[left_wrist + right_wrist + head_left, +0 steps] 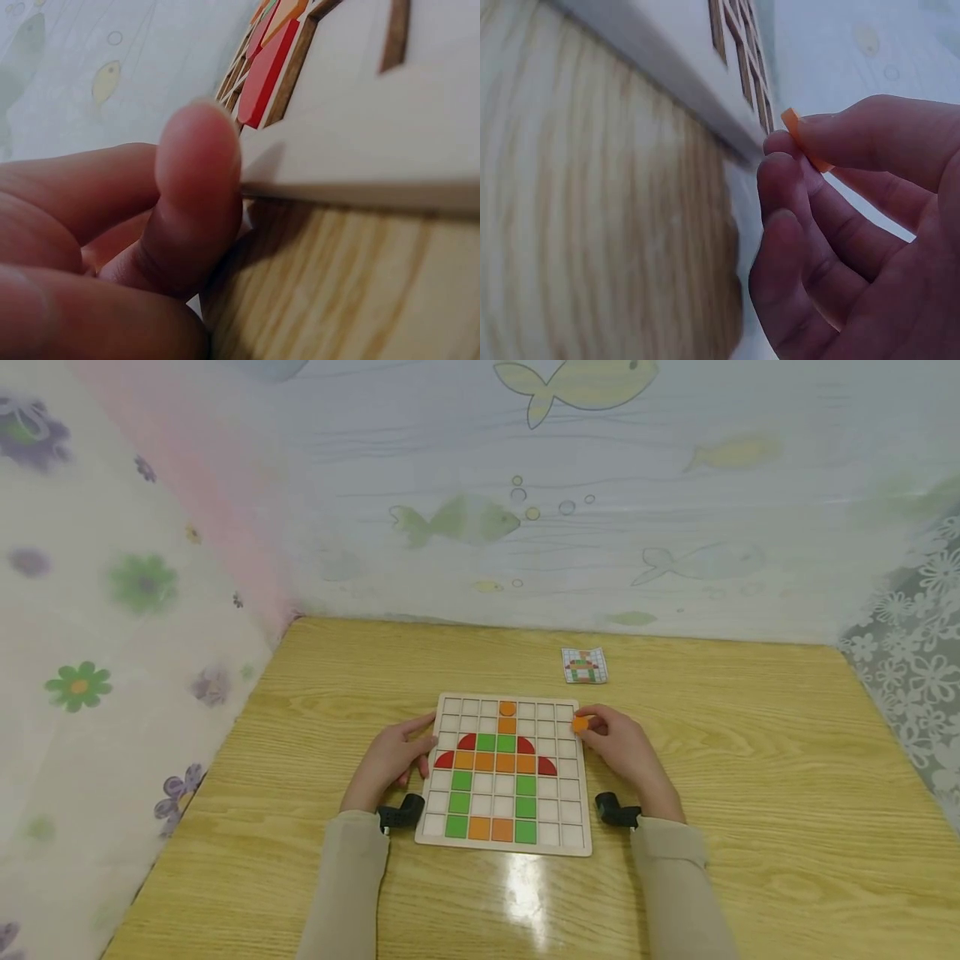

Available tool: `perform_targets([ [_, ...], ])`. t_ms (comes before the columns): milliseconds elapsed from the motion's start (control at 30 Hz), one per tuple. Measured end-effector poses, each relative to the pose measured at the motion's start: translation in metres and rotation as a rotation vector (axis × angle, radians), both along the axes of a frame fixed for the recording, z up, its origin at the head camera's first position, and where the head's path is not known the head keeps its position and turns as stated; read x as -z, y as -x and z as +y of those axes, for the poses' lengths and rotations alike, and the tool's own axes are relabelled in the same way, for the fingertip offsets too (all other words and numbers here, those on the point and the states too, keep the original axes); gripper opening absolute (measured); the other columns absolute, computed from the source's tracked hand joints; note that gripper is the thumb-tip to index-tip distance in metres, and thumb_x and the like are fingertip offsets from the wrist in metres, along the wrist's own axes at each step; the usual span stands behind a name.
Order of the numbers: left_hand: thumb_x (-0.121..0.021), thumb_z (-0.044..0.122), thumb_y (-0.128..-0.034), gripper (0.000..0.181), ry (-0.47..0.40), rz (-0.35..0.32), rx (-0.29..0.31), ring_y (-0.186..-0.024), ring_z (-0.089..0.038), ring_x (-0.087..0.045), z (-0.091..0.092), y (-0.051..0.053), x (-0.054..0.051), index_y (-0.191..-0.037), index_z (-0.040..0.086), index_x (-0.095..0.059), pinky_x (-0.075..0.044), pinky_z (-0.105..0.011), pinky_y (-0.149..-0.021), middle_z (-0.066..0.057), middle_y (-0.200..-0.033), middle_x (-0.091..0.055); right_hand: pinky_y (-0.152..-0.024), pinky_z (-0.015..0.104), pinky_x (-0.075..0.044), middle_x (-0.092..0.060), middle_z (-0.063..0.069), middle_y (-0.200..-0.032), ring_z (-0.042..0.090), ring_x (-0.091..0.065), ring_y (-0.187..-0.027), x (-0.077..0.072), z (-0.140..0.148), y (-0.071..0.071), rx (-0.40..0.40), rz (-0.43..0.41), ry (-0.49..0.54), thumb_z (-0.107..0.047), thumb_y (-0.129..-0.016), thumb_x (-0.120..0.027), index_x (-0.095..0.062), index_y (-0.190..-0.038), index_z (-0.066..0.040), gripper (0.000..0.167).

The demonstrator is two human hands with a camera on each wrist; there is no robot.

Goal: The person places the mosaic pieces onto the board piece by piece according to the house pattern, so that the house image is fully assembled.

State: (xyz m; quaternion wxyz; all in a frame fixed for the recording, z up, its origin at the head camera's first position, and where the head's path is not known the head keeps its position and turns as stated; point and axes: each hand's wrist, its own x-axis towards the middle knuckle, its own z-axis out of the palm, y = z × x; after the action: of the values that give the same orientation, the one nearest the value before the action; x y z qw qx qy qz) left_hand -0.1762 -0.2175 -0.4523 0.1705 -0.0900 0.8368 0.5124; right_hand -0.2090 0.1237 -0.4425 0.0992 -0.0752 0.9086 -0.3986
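Note:
A pale wooden grid board (549, 810) lies on the table, bearing flat green, orange and red pieces. One round orange piece (507, 708) sits at the top of the pattern. My left hand (393, 756) is at the board's left edge, with the thumb (196, 154) against the rim and the other fingers loosely bent. At the upper right edge, my right hand (622, 745) pinches a small orange piece (807, 142) between thumb and forefinger. That piece looks rounded in the head view, though the fingers partly cover it.
Behind the board lies a small paper card (584, 666) printed with a similar coloured grid pattern. The wooden table (787, 777) extends to both sides. A fish-printed curtain (450, 577) hangs along its far edge, and a flowered one (150, 635) on the left.

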Motion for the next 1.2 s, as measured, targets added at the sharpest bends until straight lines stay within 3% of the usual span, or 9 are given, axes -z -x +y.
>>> perform_targets([
  [400,-0.057,0.037,-0.0864,0.044,0.005,0.004,0.007,-0.031,-0.014,-0.032,0.000,0.001,0.007,-0.128,0.040,-0.044,-0.031,-0.025,-0.031,-0.013,-0.058,-0.060,-0.079,0.039,-0.043,-0.058,0.007,-0.101,0.022,-0.054,-0.091,-0.006,-0.015,0.004,0.016,0.009,0.035,-0.022,-0.085,-0.059,-0.057,-0.115,-0.015,0.030],
  [867,-0.057,0.035,-0.0869,0.044,0.006,0.004,0.007,-0.031,-0.014,-0.031,0.003,0.000,0.003,-0.129,0.039,-0.044,-0.031,-0.025,-0.032,-0.013,-0.058,-0.060,-0.076,0.036,-0.043,-0.057,0.005,-0.101,0.022,-0.052,-0.087,-0.003,-0.039,0.020,0.000,-0.056,0.045,-0.021,-0.085,-0.059,-0.058,-0.113,-0.015,0.029],
  [1200,-0.057,0.033,-0.0871,0.043,0.006,-0.002,-0.008,-0.032,-0.014,-0.033,0.000,0.000,-0.001,-0.128,0.039,-0.045,-0.031,-0.025,-0.033,-0.013,-0.058,-0.060,-0.078,0.037,-0.042,-0.058,0.004,-0.097,0.021,-0.052,-0.087,-0.005,-0.052,0.028,-0.063,-0.027,0.021,-0.020,-0.084,-0.062,-0.059,-0.112,-0.014,0.029],
])
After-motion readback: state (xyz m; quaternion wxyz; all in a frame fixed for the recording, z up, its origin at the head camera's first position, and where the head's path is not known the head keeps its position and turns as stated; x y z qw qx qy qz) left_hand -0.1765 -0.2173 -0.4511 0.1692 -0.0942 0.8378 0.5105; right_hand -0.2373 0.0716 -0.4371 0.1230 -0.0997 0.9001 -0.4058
